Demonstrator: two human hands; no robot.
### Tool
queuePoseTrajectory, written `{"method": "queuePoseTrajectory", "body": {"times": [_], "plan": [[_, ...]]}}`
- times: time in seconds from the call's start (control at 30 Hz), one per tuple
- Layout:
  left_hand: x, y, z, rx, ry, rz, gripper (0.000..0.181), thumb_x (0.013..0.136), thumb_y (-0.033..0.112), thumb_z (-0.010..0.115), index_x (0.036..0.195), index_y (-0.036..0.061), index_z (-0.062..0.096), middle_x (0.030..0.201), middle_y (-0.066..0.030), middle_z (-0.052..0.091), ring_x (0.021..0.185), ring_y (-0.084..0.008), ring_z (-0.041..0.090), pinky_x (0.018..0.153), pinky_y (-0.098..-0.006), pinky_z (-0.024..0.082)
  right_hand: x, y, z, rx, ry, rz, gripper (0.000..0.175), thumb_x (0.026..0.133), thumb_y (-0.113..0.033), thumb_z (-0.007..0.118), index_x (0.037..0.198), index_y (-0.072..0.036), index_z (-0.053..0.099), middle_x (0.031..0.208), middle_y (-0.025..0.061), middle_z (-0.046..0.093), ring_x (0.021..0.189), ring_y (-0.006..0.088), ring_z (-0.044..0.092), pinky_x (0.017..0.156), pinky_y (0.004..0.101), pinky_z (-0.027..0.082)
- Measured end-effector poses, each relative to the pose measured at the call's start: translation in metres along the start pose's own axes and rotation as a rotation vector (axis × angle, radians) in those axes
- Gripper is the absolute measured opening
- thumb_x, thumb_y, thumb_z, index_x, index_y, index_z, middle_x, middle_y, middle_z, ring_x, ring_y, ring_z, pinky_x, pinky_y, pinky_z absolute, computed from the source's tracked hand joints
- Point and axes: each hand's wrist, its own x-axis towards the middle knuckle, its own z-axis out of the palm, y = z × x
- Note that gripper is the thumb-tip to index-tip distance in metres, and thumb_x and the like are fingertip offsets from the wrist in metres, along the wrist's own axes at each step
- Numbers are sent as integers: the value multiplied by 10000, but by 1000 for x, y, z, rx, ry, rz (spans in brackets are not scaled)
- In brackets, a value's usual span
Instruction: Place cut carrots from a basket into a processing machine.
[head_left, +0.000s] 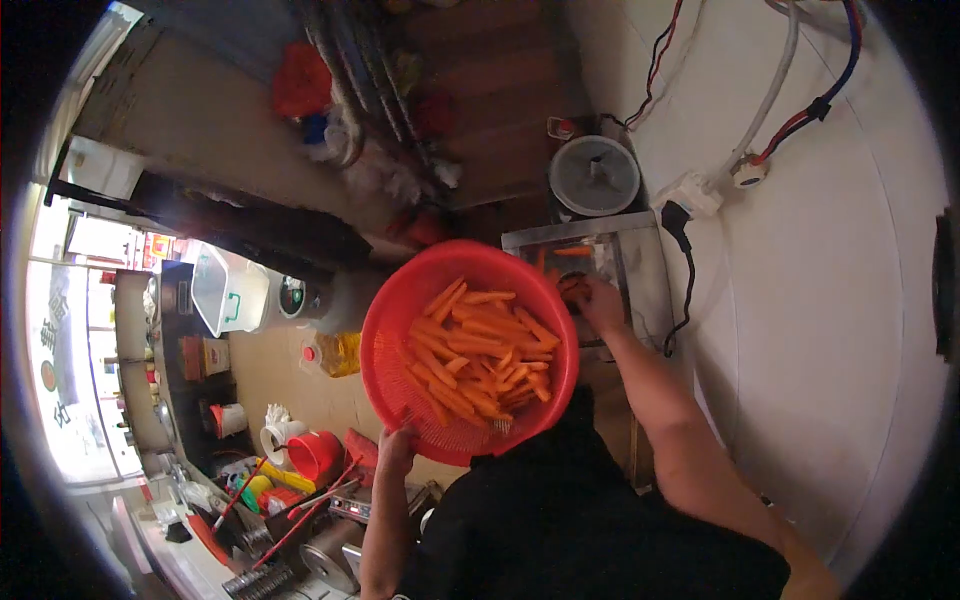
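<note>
My left hand (397, 444) grips the lower left rim of a round red plastic colander (382, 330). Cut carrot sticks (480, 352) lie in a heap inside it. To the colander's right, my right hand (596, 300) reaches over the recessed top of a metal-framed unit (645, 255). Its fingers are partly hidden behind dark shapes, so what they touch or hold is unclear. A few orange carrot pieces (574, 251) lie in the recess just beyond that hand.
A lidded round pot (595, 176) stands beyond the metal unit. A power strip (694, 193) with a plugged-in cable is on the right wall. On the left are an oil bottle (337, 354), a clear plastic bin (232, 289), a red bucket (315, 456) and a digital scale (352, 508).
</note>
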Motion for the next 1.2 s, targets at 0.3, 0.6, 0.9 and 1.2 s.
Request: {"method": "queuePoseTrajectory", "body": {"times": [0.3,0.6,0.9,1.2], "plan": [[-4,7,-2,15,-4,11,558,764,-58,581,1317,22,572,1075,-76,671,844,-216,663,689,-319,551,53,-31,15,-235,-266,-9,200,819,-249,663,936,-110,747,936,151,726,879,352,701,738,483,555],[8,-5,-11,-118,32,-2,538,745,-67,579,1278,3,590,1092,-91,678,871,-225,670,719,-323,562,10,-24,33,-344,-585,-104,267,833,-252,622,960,-51,743,956,171,732,904,373,709,778,479,577],[6,-7,-11,-76,90,19,458,739,-52,589,1188,14,647,991,-62,681,791,-200,650,673,-295,517,54,-52,29,-409,-543,-103,411,865,-365,600,1183,-106,635,926,179,726,872,409,701,804,500,563],[5,-7,-12,-124,65,-22,461,772,-58,574,1222,17,639,1021,-67,689,858,-222,668,736,-327,545,83,-29,108,-218,-334,-70,403,871,-394,594,1108,-84,694,1174,240,629,1023,380,674,832,506,536]]}}
